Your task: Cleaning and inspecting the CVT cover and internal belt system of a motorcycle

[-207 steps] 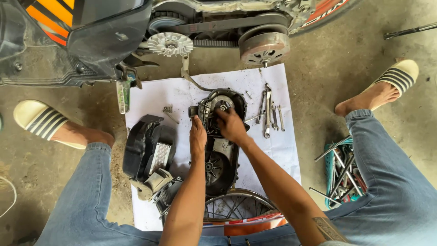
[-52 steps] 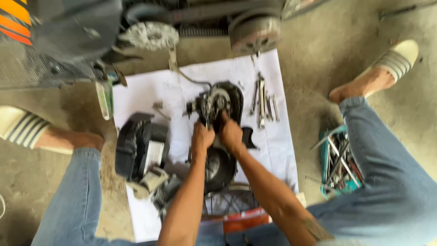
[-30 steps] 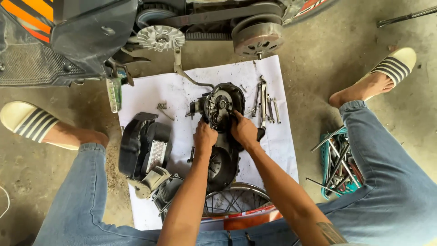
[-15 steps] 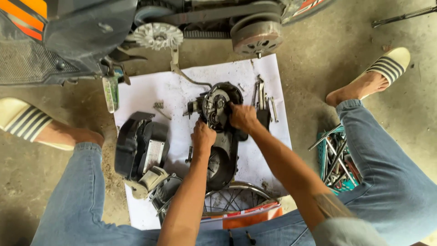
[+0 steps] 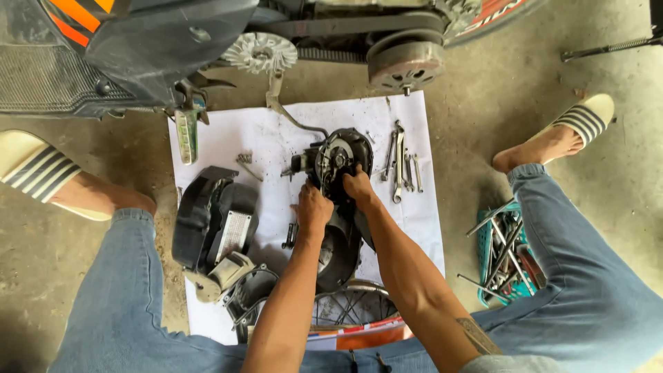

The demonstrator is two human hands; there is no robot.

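Below, both hands' fingers clamped on black engine cover, left hand, right hand; teal basket holding tools

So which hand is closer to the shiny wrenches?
Right. The right hand sits on the black engine cover just beside the wrenches; the left hand is farther away.

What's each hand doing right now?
Left hand: closed, gripping the black engine cover.
Right hand: fingers on the same cover near its round hub; grip unclear.
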